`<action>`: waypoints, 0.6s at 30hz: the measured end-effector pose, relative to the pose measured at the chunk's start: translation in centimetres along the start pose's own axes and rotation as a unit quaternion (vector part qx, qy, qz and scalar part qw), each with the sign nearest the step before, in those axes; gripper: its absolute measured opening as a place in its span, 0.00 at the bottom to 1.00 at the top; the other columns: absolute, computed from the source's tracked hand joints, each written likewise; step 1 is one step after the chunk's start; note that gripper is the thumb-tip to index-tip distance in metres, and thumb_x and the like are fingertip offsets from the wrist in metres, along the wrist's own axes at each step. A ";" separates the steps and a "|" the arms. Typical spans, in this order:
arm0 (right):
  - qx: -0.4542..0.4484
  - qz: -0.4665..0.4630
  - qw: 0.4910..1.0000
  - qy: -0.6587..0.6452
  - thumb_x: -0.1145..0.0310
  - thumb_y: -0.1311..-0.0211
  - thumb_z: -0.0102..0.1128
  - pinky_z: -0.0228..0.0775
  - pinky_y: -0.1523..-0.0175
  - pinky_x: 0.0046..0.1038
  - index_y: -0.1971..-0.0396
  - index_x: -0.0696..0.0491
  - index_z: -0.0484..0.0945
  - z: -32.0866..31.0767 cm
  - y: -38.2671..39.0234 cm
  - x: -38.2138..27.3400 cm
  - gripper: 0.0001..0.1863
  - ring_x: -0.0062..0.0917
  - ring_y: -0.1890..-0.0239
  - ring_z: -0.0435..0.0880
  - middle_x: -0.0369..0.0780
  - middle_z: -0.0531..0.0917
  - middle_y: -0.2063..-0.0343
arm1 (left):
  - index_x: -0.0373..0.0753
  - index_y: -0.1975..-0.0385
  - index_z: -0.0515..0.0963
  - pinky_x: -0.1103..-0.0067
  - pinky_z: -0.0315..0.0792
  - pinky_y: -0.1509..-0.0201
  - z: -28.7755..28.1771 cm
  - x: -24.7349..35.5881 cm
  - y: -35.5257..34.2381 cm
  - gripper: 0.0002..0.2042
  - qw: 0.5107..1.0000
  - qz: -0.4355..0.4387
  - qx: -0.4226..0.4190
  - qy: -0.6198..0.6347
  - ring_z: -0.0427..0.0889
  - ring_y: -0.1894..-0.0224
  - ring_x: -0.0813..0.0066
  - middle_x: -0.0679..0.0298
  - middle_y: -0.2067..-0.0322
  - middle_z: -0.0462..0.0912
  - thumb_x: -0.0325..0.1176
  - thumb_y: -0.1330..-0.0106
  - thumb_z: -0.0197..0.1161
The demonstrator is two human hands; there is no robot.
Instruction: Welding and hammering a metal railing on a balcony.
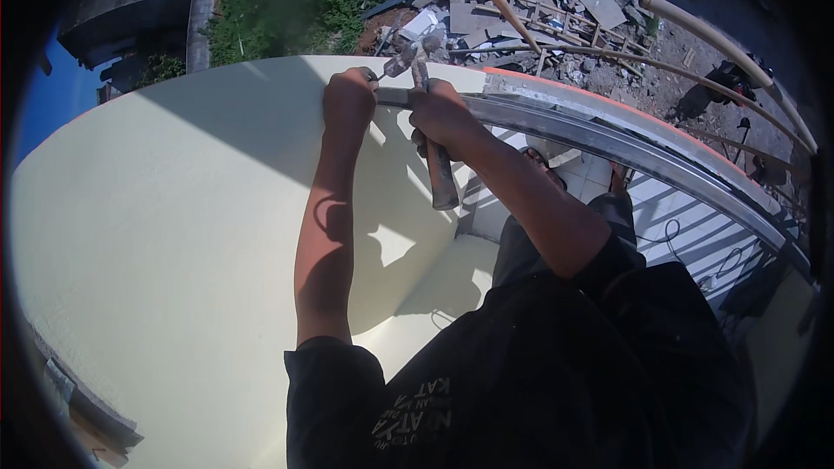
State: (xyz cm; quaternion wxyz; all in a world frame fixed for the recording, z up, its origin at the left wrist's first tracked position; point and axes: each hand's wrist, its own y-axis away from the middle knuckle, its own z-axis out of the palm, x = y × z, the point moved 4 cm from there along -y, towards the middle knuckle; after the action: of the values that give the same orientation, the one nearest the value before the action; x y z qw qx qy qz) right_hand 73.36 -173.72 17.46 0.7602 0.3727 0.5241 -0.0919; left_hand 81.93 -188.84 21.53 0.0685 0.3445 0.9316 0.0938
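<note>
My right hand (445,117) is wrapped round the upper part of a hammer (443,182). Its worn handle hangs down below my fist, and its head points up and away from me. Just left of it, my left hand (350,104) is closed against the pale yellow wall (200,174). A small part of something thin shows at its fingertips near the hammer head, but I cannot make out what it is. Between my hands is the end of a grey metal rail (395,97), which meets the wall there and runs on behind my right hand.
The metal rail curves away right along a ledge (625,113) with an orange edge. Beyond and below lie rubble (521,17) and green bushes (278,13). Bamboo poles (704,30) cross the far right. My feet stand on white tiles (582,174), where a dark cable (669,234) lies.
</note>
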 end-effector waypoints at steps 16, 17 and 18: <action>-0.053 0.176 0.968 -0.172 0.66 0.37 0.47 0.68 0.83 0.38 0.72 0.62 0.69 -0.4 0.0 -0.6 0.13 0.31 0.86 0.75 0.44 0.74 0.83 | 0.39 0.68 0.85 0.63 0.76 0.64 0.1 -0.4 0.1 0.07 1.000 -0.011 -0.009 0.005 0.84 0.68 0.51 0.48 0.74 0.83 0.35 0.41 0.65; -0.167 0.213 0.954 -0.127 0.66 0.37 0.47 0.68 0.83 0.36 0.72 0.62 0.69 0.3 0.3 -0.6 0.13 0.31 0.87 0.75 0.44 0.75 0.83 | 0.39 0.68 0.85 0.63 0.76 0.64 0.1 -0.3 0.1 0.07 1.000 -0.004 -0.004 0.005 0.84 0.68 0.51 0.49 0.74 0.83 0.34 0.41 0.65; -0.149 0.196 0.965 -0.090 0.65 0.36 0.47 0.68 0.83 0.36 0.70 0.63 0.69 -0.2 0.1 -0.9 0.13 0.30 0.87 0.75 0.43 0.75 0.83 | 0.39 0.69 0.85 0.63 0.76 0.64 0.0 -0.2 -0.1 0.07 1.000 0.006 0.000 0.009 0.84 0.68 0.51 0.49 0.74 0.83 0.34 0.41 0.65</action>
State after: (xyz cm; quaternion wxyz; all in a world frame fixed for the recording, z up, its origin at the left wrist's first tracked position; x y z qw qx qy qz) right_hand 72.89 -173.75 18.21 0.8545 0.3406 0.3779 0.1046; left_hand 82.02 -189.09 21.50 0.0593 0.3491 0.9302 0.0971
